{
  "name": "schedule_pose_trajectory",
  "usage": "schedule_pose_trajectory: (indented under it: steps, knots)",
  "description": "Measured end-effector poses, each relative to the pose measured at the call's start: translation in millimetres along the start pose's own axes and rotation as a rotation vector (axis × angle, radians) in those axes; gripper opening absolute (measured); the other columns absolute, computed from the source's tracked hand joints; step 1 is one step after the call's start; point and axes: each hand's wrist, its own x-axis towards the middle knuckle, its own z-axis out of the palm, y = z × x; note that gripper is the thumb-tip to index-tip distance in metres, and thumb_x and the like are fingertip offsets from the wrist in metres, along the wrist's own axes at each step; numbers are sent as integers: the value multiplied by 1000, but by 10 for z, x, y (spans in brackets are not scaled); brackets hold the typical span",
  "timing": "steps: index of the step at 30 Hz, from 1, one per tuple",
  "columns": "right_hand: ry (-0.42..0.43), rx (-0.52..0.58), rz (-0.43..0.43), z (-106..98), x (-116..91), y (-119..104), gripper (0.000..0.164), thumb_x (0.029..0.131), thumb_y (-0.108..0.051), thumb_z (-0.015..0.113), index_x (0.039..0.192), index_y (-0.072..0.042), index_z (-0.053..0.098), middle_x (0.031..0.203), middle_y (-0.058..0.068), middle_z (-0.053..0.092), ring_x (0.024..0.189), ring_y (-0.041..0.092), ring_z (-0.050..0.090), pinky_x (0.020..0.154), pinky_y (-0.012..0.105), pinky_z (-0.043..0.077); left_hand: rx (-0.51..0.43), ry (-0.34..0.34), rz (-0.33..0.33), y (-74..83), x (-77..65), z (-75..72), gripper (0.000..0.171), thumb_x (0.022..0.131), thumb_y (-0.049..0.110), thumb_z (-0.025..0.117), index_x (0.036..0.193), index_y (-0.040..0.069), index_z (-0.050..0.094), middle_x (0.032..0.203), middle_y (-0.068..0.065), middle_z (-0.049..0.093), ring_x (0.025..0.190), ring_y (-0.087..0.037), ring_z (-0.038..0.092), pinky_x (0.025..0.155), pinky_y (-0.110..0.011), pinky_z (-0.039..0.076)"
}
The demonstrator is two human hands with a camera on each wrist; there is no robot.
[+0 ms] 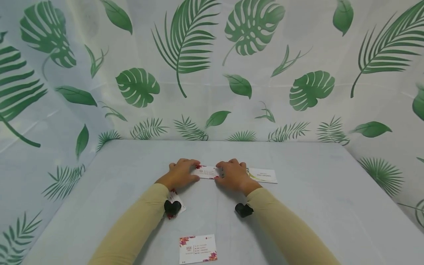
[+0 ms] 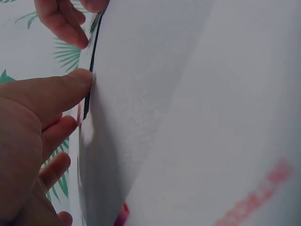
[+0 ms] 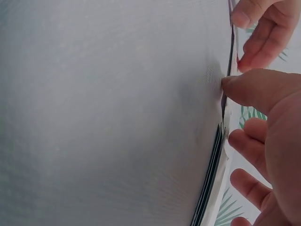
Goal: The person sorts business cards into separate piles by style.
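Observation:
Between the two hands lies a white business card point(image 1: 207, 172) with red floral corners, flat on the table. My left hand point(image 1: 183, 173) pinches its left end between thumb and fingers. At the other end, my right hand point(image 1: 233, 175) pinches the card the same way, partly covering it. The left thumb point(image 2: 77, 84) presses the near edge in the left wrist view, and the right thumb point(image 3: 242, 89) does so in the right wrist view. Just right of the right hand lies a white card with a green and yellow curve point(image 1: 263, 175).
Nearer the front lies another floral business card point(image 1: 198, 249). One more floral card point(image 1: 175, 200) lies tilted, partly hidden under the left wrist. A stack of dark-edged cards point(image 3: 207, 179) shows beside the right hand. A leaf-printed curtain point(image 1: 212, 92) stands behind the white table point(image 1: 298, 206).

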Motion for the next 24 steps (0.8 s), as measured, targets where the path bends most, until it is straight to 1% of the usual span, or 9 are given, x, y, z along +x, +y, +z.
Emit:
schedule_pose_trajectory:
  steps: [4, 6, 10, 12, 14, 16, 18, 21, 24]
  knots:
    - [-2, 4, 17, -2, 3, -14, 50, 91, -38, 72, 136, -17, 62, 128, 6, 63, 127, 32, 43, 100, 54, 29, -20, 19, -15, -21, 13, 11, 55, 90, 30, 77, 140, 17, 58, 142, -6, 55, 137, -31, 38, 102, -58, 23]
    - [2, 20, 22, 1, -6, -18, 51, 91, -38, 72, 136, -17, 62, 129, 7, 62, 128, 33, 43, 100, 54, 29, -23, 19, -23, -12, 2, 1, 57, 89, 31, 77, 141, 18, 57, 142, -7, 54, 137, -31, 38, 102, -58, 23]
    - [13, 66, -7, -1, -75, -36, 50, 91, -36, 73, 135, -16, 62, 129, 8, 62, 128, 34, 44, 99, 55, 31, -30, 1, -44, 47, -82, -90, 63, 88, 32, 79, 145, 19, 54, 146, -8, 50, 139, -30, 35, 103, -57, 22]
    - [20, 88, -29, -5, -149, -46, 49, 90, -34, 73, 134, -16, 63, 127, 7, 63, 126, 33, 46, 98, 55, 32, -18, -5, -35, 79, -149, -143, 65, 88, 33, 79, 146, 20, 52, 147, -7, 49, 139, -30, 34, 103, -57, 22]
    - [24, 115, -53, -6, -238, -56, 48, 89, -33, 75, 133, -15, 64, 123, 6, 64, 123, 32, 48, 97, 54, 34, -7, -3, -14, 105, -237, -181, 65, 88, 34, 78, 146, 20, 52, 146, -6, 50, 139, -29, 35, 103, -56, 22]
    - [28, 149, -74, 2, -344, -73, 48, 88, -31, 76, 132, -14, 64, 121, 6, 65, 120, 31, 50, 95, 53, 36, 4, 7, 14, 130, -343, -189, 65, 88, 35, 78, 146, 19, 53, 144, -6, 52, 137, -29, 37, 102, -57, 23]
    - [32, 189, -107, 18, -460, -95, 48, 88, -29, 77, 131, -12, 64, 123, 6, 64, 119, 31, 52, 96, 53, 38, 5, 21, 35, 162, -471, -176, 65, 88, 35, 79, 145, 18, 54, 142, -7, 53, 136, -29, 38, 101, -57, 23]
    - [21, 252, -173, 41, -645, -139, 49, 87, -27, 78, 130, -9, 64, 126, 8, 63, 119, 31, 52, 98, 56, 37, -5, 33, 54, 222, -683, -132, 65, 85, 34, 81, 142, 17, 56, 140, -6, 55, 135, -29, 40, 100, -57, 24]
    - [-6, 275, -242, 57, -820, -187, 50, 86, -25, 79, 130, -7, 63, 127, 7, 63, 119, 30, 52, 98, 58, 36, -10, 1, 67, 283, -896, -87, 65, 82, 35, 84, 139, 17, 59, 137, -3, 57, 133, -27, 42, 99, -56, 24]
